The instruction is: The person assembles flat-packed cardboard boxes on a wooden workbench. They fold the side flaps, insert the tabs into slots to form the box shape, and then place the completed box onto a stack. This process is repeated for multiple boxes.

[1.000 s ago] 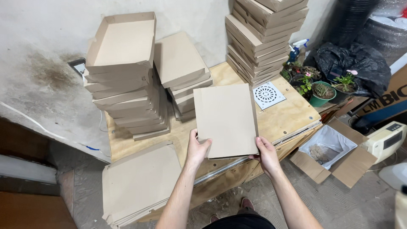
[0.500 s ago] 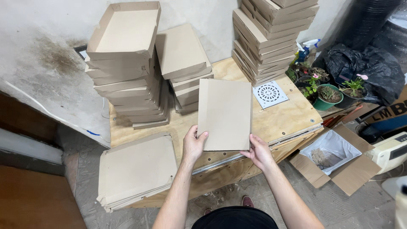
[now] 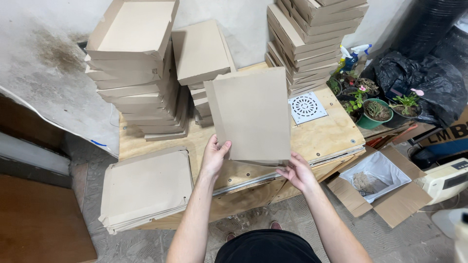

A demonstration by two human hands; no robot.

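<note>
flat cardboard blank (image 3: 251,114) held upright above plywood table (image 3: 321,134). left hand (image 3: 214,156) pinches its lower left edge; right hand (image 3: 298,171) grips lower right corner. pile of flat blanks (image 3: 146,187) lower left, folded box stacks (image 3: 134,68) behind.

- Left hand (image 3: 214,156) and right hand (image 3: 298,171) grip the lower edge of a flat cardboard sheet (image 3: 251,114), held tilted above the plywood table (image 3: 324,134)
- Pile of flat blanks (image 3: 146,187) at the table's left end
- Folded box stacks (image 3: 134,68) behind the sheet
- White round-grille drain cover (image 3: 307,107) right of the sheet
- Potted plants (image 3: 378,109) beyond the table's right edge
- Open carton (image 3: 378,182) on the floor
</note>
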